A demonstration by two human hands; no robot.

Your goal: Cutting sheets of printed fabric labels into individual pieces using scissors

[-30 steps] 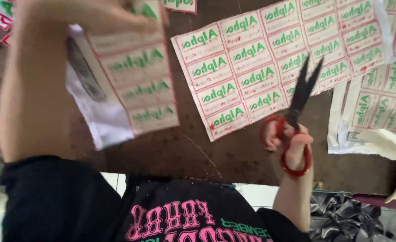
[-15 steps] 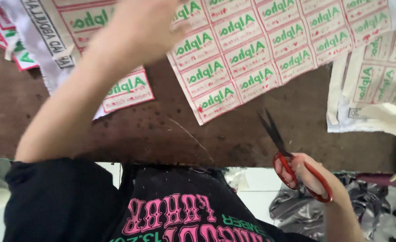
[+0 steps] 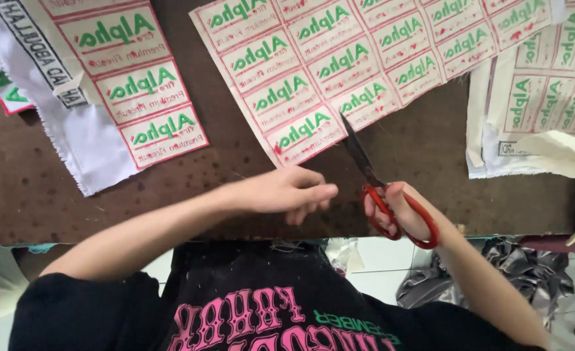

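Note:
My right hand grips red-handled scissors at the table's near edge. Their dark blades are shut and point up at the lower corner of a large sheet of printed labels, white with red borders and green lettering. My left hand hovers just left of the scissors, fingers loosely extended and holding nothing. A cut strip of the same labels lies at the left on a piece of white fabric.
The brown table runs across the view. More label sheets are stacked at the right with a folded corner. Scraps of labels sit at the far left. Crumpled grey cloth lies below the table edge.
My left hand has put the cut strip down at the left and drawn back beside the scissors. My right hand dipped, then rose so the blades reach the sheet's corner.

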